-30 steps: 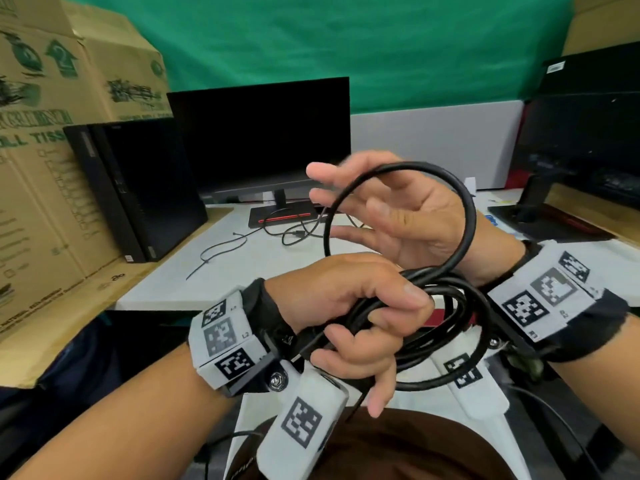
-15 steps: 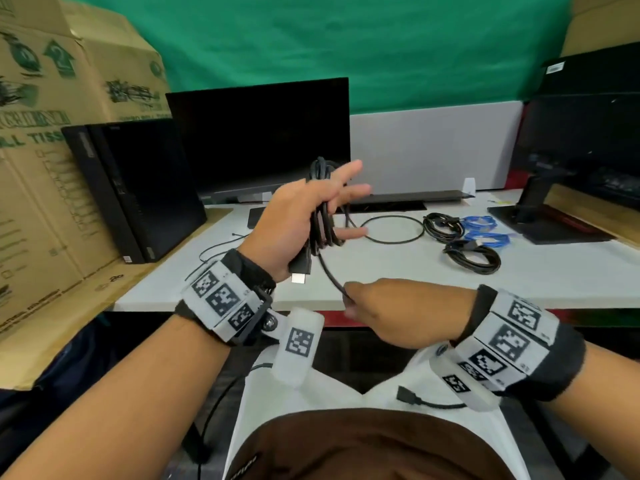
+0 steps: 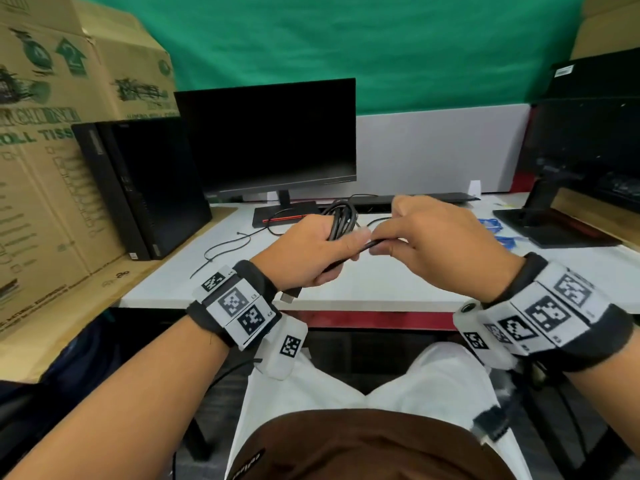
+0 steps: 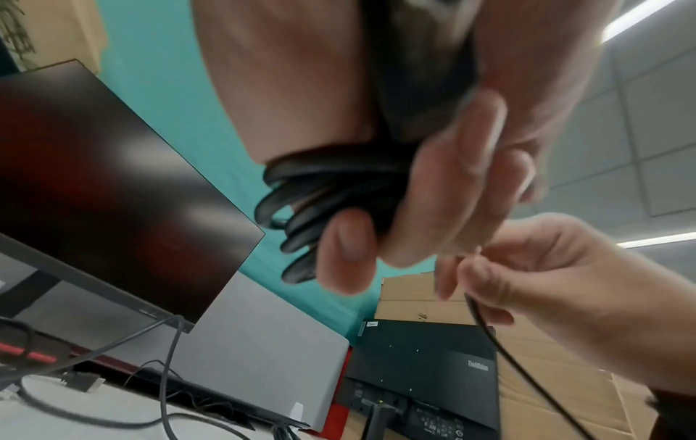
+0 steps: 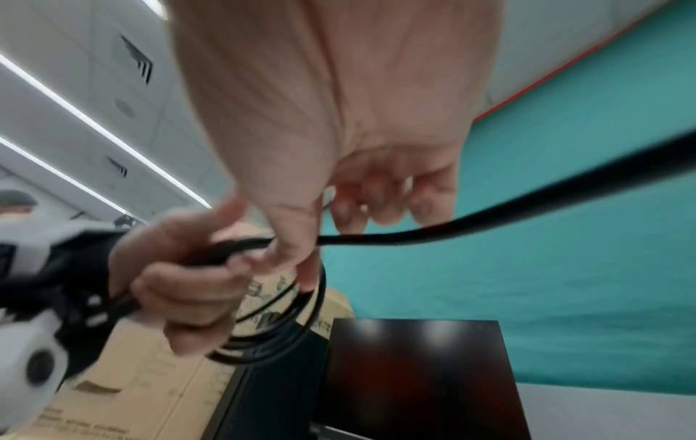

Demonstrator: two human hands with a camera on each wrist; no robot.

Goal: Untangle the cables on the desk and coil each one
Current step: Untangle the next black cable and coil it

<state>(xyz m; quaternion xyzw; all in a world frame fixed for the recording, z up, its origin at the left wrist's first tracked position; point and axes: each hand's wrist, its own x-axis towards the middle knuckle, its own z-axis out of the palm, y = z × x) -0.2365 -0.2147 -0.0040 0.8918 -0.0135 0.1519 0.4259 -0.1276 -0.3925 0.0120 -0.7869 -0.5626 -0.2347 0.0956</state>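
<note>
Black cable (image 3: 341, 220), mostly looped, is gripped in the left hand (image 3: 308, 258) above the desk's (image 3: 346, 289) near edge; the right hand (image 3: 429, 244) pinches its loose tail. Farther right, blue cables (image 3: 488, 225) look coiled already; far left, a thin cable (image 3: 225, 251) lies uncoiled.

Black cable (image 3: 341, 220); white desk (image 3: 381, 285); green backdrop (image 3: 346, 39); brown cardboard boxes (image 3: 52, 168).
</note>
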